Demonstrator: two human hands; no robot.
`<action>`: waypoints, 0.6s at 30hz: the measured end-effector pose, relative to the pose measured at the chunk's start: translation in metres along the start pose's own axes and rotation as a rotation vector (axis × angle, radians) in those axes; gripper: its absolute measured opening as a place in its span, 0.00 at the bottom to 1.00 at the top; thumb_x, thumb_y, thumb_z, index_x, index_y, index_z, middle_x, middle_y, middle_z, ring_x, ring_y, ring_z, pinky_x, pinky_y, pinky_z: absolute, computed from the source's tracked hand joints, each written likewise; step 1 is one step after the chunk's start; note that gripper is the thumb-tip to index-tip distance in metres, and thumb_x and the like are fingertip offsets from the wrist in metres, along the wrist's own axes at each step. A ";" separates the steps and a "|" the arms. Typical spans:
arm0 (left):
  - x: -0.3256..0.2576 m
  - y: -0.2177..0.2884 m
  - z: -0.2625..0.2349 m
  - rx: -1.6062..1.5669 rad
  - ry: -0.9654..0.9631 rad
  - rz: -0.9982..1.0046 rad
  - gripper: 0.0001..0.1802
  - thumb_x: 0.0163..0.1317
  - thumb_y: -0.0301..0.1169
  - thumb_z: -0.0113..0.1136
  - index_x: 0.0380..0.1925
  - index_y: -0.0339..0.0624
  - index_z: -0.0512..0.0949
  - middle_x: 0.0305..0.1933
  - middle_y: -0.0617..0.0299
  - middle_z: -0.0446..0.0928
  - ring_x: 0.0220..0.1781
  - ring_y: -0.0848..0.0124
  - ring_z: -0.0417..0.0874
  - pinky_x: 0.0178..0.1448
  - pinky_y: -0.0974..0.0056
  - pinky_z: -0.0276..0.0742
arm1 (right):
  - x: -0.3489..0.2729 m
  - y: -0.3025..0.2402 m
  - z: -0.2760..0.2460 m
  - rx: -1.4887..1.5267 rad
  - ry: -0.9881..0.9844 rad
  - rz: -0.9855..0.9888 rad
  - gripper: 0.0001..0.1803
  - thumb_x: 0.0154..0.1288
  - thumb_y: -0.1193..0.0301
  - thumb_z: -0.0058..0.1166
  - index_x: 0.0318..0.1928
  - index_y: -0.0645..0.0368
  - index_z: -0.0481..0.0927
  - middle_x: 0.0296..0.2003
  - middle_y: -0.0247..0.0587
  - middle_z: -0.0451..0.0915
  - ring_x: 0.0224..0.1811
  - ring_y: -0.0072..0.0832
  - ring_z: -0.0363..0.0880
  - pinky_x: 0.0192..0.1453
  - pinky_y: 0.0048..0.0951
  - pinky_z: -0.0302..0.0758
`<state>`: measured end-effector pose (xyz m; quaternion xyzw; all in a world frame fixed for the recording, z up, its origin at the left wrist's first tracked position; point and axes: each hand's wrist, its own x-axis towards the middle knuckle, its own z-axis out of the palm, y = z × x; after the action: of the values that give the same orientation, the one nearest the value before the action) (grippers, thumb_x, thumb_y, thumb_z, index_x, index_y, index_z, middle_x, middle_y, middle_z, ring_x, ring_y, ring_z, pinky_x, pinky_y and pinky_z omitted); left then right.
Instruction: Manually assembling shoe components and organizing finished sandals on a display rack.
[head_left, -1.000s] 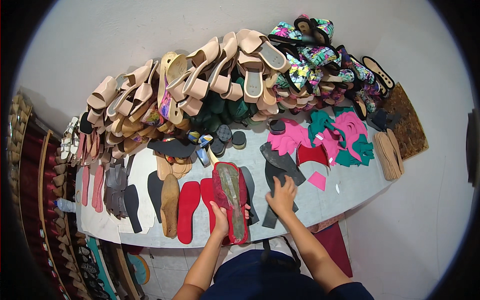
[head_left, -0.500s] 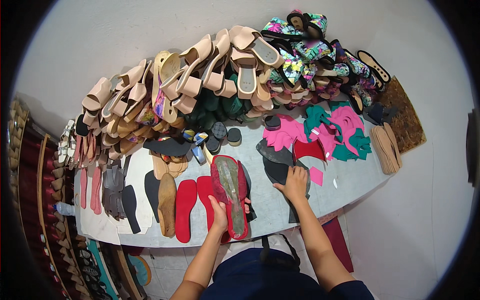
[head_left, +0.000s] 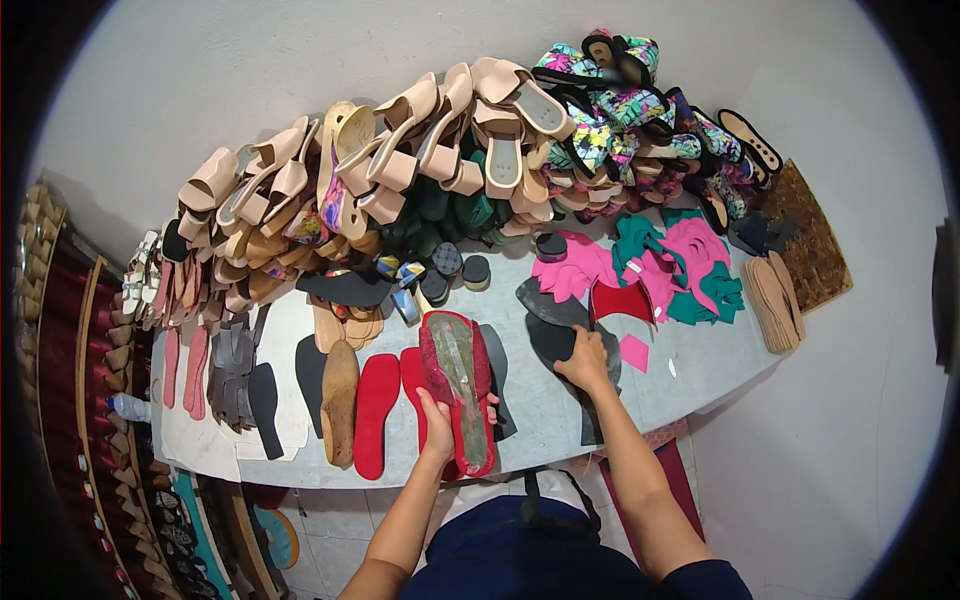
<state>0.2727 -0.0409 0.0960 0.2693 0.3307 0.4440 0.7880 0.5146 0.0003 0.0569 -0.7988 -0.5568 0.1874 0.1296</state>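
My left hand (head_left: 437,428) grips a red sandal (head_left: 457,385), its greyish-green underside facing up and red fabric folded around the edges. The fingers wrap behind it, and some tips show at its right side. My right hand (head_left: 588,362) rests on dark shoe-sole pieces (head_left: 553,340), with thumb and fingers closed on the edge of a black one. Just beyond that hand lies a curved red upper piece (head_left: 622,301). Two red insoles (head_left: 376,415) lie left of the sandal, one partly covered by my left hand. Beside them sits a wooden shoe last (head_left: 340,405).
Piled beige heeled sandals (head_left: 405,140) and patterned sandals (head_left: 610,115) line the wall. Pink and green cut pieces (head_left: 690,260) lie to the right, near stacked tan insoles (head_left: 772,300). Round black heel pieces (head_left: 475,271) stand mid-table. A shelf of lasts (head_left: 120,430) is at left.
My right hand has shifted slightly down and left on the black pieces, away from the red upper piece. My left hand still holds the sandal in nearly the same place.
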 end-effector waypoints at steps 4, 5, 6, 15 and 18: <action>-0.003 0.001 -0.005 -0.015 0.005 0.003 0.52 0.49 0.70 0.10 0.45 0.33 0.66 0.36 0.50 0.74 0.31 0.65 0.76 0.38 0.61 0.74 | -0.021 -0.025 0.013 -0.001 0.018 -0.156 0.36 0.37 0.68 0.63 0.51 0.60 0.63 0.45 0.51 0.65 0.49 0.44 0.64 0.52 0.44 0.59; -0.003 0.001 -0.006 0.005 0.011 0.004 0.52 0.49 0.70 0.10 0.45 0.33 0.66 0.35 0.50 0.74 0.31 0.65 0.76 0.38 0.61 0.73 | -0.024 -0.029 0.011 0.011 0.062 -0.179 0.32 0.39 0.70 0.62 0.49 0.58 0.66 0.44 0.49 0.66 0.50 0.43 0.64 0.51 0.44 0.59; -0.002 0.002 -0.006 0.024 0.011 0.004 0.52 0.49 0.70 0.11 0.45 0.33 0.66 0.35 0.50 0.74 0.31 0.65 0.76 0.38 0.61 0.73 | -0.023 -0.026 0.010 0.011 0.065 -0.177 0.32 0.39 0.70 0.62 0.49 0.58 0.66 0.44 0.49 0.66 0.50 0.43 0.64 0.51 0.44 0.59; -0.002 0.004 -0.009 -0.028 0.041 0.038 0.51 0.48 0.72 0.12 0.48 0.38 0.64 0.33 0.49 0.74 0.30 0.64 0.76 0.36 0.61 0.74 | 0.005 -0.010 -0.021 1.292 -0.163 -0.093 0.11 0.58 0.72 0.50 0.40 0.60 0.67 0.30 0.31 0.74 0.30 0.17 0.69 0.34 0.18 0.66; -0.004 0.008 -0.011 0.012 0.078 0.046 0.51 0.48 0.71 0.11 0.49 0.38 0.63 0.34 0.49 0.74 0.30 0.64 0.76 0.37 0.61 0.74 | -0.005 -0.032 -0.045 1.517 -0.221 -0.038 0.12 0.59 0.73 0.48 0.44 0.59 0.66 0.35 0.33 0.76 0.35 0.18 0.73 0.37 0.18 0.69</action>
<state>0.2592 -0.0395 0.0959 0.2640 0.3574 0.4704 0.7624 0.5061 0.0068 0.1113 -0.4581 -0.2988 0.5947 0.5892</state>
